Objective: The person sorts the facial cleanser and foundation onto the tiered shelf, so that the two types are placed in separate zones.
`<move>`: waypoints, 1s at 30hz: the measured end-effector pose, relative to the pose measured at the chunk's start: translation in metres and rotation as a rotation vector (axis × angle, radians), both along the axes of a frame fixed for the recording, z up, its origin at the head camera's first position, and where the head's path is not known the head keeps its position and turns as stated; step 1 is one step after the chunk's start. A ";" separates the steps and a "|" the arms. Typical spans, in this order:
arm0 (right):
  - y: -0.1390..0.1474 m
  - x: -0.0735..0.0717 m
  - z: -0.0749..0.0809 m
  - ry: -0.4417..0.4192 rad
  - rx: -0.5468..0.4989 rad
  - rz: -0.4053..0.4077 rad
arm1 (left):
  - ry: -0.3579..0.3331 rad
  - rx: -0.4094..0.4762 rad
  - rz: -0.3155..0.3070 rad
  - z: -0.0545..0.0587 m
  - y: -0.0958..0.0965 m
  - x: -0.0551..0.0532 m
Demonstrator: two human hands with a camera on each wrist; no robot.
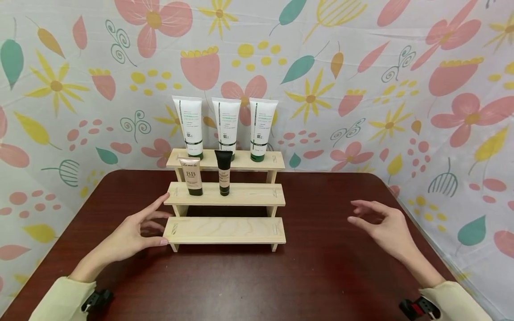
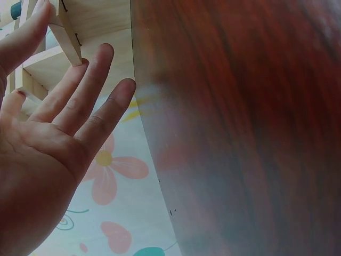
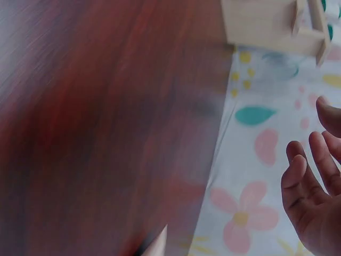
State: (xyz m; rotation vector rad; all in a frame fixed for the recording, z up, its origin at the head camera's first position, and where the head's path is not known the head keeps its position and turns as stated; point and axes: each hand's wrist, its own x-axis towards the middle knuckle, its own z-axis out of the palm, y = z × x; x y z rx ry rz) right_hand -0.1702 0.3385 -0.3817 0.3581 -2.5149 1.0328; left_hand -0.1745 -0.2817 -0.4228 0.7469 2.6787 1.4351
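Observation:
A three-step wooden display stand rests on the dark table. My left hand touches its left side, thumb at the lowest step and index fingertip at the middle one; in the left wrist view the fingers are spread along the wood. The right hand hovers over the table's right side, holding nothing, fingers loosely bent. On the top step stand three white tubes with green caps. The middle step bears a beige BB cream tube and a slimmer tube with a black top.
Behind the dark brown table hangs a white cloth printed with flowers and leaves, which also runs along both sides. Black bands circle both wrists over pale sleeves.

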 end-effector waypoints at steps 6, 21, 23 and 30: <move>0.033 0.007 -0.012 -0.022 0.064 0.018 | -0.002 0.002 0.001 0.000 0.000 0.000; 0.095 0.018 -0.027 -0.130 0.110 -0.019 | 0.008 0.005 0.003 -0.002 0.000 0.001; 0.104 0.020 -0.030 -0.158 0.104 -0.015 | 0.008 0.003 0.004 -0.002 0.000 0.000; 0.134 0.023 -0.041 -0.254 0.075 0.025 | 0.011 0.000 -0.003 -0.001 -0.001 0.000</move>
